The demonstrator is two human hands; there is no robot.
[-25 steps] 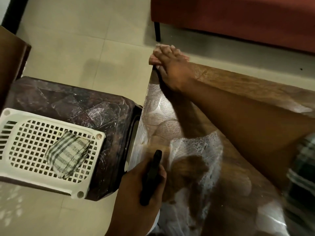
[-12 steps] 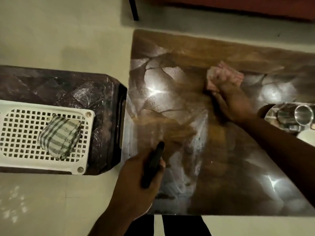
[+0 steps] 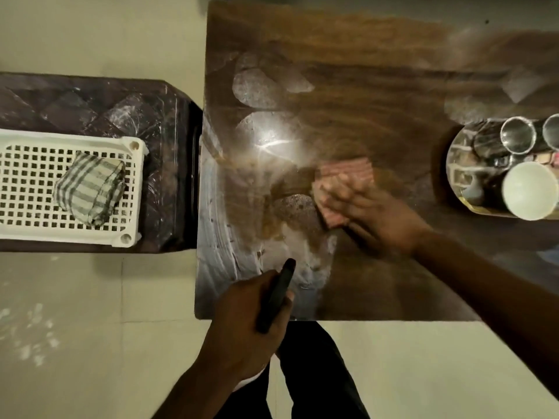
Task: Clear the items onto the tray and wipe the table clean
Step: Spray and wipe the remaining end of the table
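A glossy wooden table [image 3: 378, 71] fills the middle of the view. My right hand [image 3: 375, 216] presses a pink cloth [image 3: 348, 176] flat against the tabletop near its centre; the hand is blurred. My left hand [image 3: 251, 325] grips a slim black object [image 3: 276, 294] over the table's near left corner. At the table's right edge sits a round metal tray [image 3: 459, 164] holding two steel cups [image 3: 518, 135] and a white bowl [image 3: 531, 190].
A dark stool [image 3: 99, 104] stands left of the table with a white perforated basket [image 3: 27, 225] on it; a folded checked cloth [image 3: 89, 189] lies in the basket. Pale tiled floor [image 3: 90, 328] surrounds the furniture. My dark trouser legs [image 3: 317, 373] are below the table's near edge.
My right hand has swept the pink cloth from the table's far left corner across and back toward the centre. My left hand has kept hold of the black object.
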